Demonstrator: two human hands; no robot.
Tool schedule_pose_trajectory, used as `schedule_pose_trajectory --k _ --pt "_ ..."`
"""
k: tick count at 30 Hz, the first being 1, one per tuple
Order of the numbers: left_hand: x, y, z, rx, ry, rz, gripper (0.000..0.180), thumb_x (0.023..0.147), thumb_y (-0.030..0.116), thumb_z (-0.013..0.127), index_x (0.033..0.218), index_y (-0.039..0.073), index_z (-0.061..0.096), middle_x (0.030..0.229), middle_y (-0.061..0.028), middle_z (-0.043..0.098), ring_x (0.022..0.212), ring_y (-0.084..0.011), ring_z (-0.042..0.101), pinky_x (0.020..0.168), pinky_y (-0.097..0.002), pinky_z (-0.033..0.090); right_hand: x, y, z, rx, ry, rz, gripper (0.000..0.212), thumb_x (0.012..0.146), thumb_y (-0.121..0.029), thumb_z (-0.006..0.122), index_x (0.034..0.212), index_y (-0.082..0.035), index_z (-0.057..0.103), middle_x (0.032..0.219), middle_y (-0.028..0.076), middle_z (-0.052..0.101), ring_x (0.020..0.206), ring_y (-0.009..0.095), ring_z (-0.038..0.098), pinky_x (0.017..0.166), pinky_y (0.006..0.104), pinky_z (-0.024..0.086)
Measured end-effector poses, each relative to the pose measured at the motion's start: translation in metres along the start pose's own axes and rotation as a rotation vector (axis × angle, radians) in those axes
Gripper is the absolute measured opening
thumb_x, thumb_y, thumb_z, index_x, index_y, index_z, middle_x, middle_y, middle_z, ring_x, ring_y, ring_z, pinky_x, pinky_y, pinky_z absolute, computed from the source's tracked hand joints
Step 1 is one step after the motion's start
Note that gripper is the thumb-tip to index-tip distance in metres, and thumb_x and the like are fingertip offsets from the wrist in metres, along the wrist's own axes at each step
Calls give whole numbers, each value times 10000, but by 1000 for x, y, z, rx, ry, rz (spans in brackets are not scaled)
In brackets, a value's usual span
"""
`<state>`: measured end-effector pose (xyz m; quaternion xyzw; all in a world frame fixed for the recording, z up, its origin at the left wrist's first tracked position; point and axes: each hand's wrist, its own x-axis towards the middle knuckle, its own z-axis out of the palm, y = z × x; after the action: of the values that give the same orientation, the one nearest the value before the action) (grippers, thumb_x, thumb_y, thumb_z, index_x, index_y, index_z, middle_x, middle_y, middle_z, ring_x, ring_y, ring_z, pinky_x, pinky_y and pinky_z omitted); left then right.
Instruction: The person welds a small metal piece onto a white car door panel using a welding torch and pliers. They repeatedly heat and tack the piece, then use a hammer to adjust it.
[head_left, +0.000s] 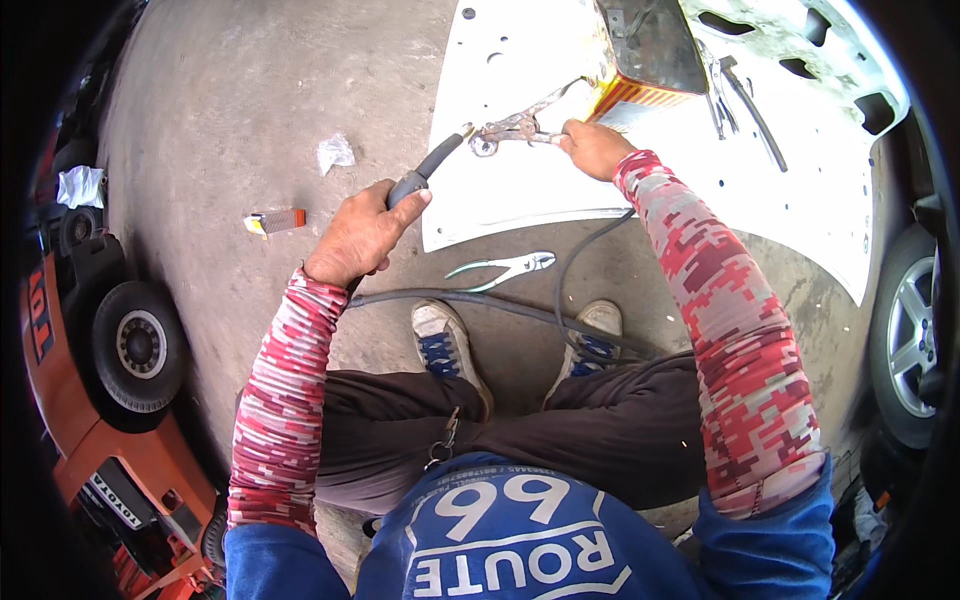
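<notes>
Fingers of the left hand (358, 236) were wrapped tight around the grey handle of a welding torch (428, 167), thumb along its top, and the torch's brass-coloured tip pointed up and right toward the rusty locking pliers (517, 127). The tip sat just beside the pliers' jaws, though whether it touched them could not be told. The right hand (594, 148) was closed on the handles of those pliers, which lay over the white car panel (800, 200) with their nose reaching up toward the striped yellow and red edge of a dark metal box (650, 50). From the torch a thick grey hose (480, 298) ran down and across the concrete floor (250, 100) in front of the person's two blue and white shoes (445, 345). A thinner dark cable (575, 260) curved down from the panel's edge toward the right shoe. Between hose and panel lay a pair of green-handled pliers (505, 268) with its handles spread. Both forearms wore red, pink and white patterned sleeves. Farther left on the floor were a small orange and yellow box (275, 221) and a crumpled white scrap (335, 153). An orange forklift (110, 400) stood at the left rim, and a car wheel (910, 335) at the right.
</notes>
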<state>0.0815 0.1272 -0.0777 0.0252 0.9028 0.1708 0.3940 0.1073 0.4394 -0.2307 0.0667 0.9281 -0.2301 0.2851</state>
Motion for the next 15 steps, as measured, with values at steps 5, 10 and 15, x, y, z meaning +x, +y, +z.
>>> schedule_pose_trajectory --k 5,10,15 --pt "0 0 -1 28 0 -28 714 1017 609 536 1081 -91 659 636 -70 608 478 -154 648 421 -302 546 3 2 -1 15 -10 -22 439 1077 -371 451 1254 -2 611 1244 251 686 1184 408 649 1036 501 483" --pt "5 -6 10 66 -61 -69 711 1017 610 531 1068 -87 659 631 -68 605 478 -159 646 421 -303 540 1 0 1 -36 13 -25 446 1085 -374 448 1267 7 594 1253 246 685 1198 404 645 1038 508 483" --pt "10 -7 15 56 -81 -53 698 1020 598 529 1039 -88 657 620 -66 598 461 -156 629 416 -301 534 -2 -3 4 -66 33 -28 436 1095 -369 455 1245 22 578 1214 258 687 1169 410 652 1009 512 494"
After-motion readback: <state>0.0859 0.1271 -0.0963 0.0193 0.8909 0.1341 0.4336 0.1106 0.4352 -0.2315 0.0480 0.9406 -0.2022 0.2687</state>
